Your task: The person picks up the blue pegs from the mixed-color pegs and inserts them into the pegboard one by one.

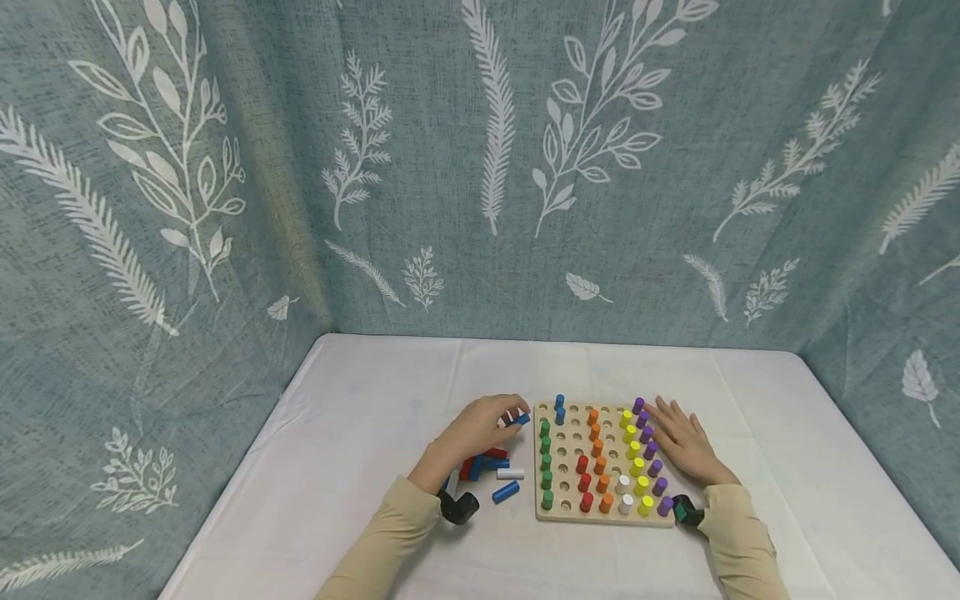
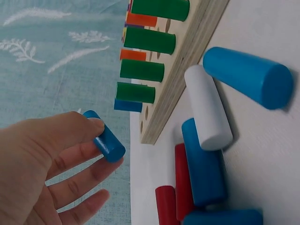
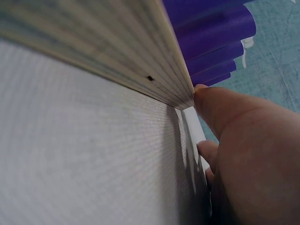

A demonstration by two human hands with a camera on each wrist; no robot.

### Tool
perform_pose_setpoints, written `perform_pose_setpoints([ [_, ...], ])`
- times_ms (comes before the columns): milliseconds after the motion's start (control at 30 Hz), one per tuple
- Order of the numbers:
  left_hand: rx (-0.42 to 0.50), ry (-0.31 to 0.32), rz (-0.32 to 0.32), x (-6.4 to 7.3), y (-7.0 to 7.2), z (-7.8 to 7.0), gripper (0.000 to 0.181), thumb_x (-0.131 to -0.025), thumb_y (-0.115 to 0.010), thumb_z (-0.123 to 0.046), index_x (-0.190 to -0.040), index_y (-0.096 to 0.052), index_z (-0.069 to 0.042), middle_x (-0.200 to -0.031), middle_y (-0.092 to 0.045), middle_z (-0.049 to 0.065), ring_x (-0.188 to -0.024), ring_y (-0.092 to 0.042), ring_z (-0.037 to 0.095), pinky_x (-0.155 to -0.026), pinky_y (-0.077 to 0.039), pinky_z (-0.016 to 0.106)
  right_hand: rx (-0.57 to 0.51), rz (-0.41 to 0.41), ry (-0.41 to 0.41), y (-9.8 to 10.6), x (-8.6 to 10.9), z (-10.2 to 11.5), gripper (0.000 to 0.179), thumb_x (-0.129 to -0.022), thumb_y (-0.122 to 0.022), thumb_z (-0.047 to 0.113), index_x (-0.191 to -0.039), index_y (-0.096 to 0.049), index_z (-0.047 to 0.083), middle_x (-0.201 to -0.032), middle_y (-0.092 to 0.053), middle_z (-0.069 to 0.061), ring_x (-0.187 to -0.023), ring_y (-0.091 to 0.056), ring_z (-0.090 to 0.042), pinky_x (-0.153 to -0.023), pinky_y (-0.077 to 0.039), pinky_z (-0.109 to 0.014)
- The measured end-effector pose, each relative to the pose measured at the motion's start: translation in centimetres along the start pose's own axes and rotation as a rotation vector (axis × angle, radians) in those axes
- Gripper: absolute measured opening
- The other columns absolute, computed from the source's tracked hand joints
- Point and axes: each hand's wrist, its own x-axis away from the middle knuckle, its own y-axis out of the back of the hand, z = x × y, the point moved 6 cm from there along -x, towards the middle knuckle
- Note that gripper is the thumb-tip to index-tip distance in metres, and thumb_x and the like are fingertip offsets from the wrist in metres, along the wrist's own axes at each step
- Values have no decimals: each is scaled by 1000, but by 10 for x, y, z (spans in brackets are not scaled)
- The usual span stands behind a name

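Between thumb and fingers my left hand (image 1: 483, 421) pinches a blue peg (image 2: 108, 140), just off the left edge of a wooden pegboard (image 1: 570, 518). Two blue pegs (image 1: 560, 416) stand at the far end of the board's second column. Green, red, orange, white, yellow and purple pegs stand in other columns, with bare holes among them. My right hand (image 1: 684, 442) lies with fingers extended along the board's right side, beside the purple pegs (image 1: 656, 468). In the right wrist view its thumb (image 3: 220, 103) is right at the board's edge.
Loose blue, red and white pegs lie in a pile left of the board, partly beneath the left wrist. A white peg (image 1: 510, 473) and a blue peg (image 1: 506, 492) lie nearest the board. White cloth covers the table (image 1: 360, 392); a patterned curtain (image 1: 450, 167) hangs behind.
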Motion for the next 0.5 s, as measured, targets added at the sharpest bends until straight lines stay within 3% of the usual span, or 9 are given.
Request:
perform_pose_setpoints([
  [500,82,-13,-1,-11,-5,-11,27,-90,-61,-18,-116,-61,-14,-105,-66,-1,-92,-62,14,-77,-50,27,4,8,-8,1,0,2,52,-100,-35,36,-143,-32,7,-150,-15,-26,-138,-6,-46,-108,6,-59],
])
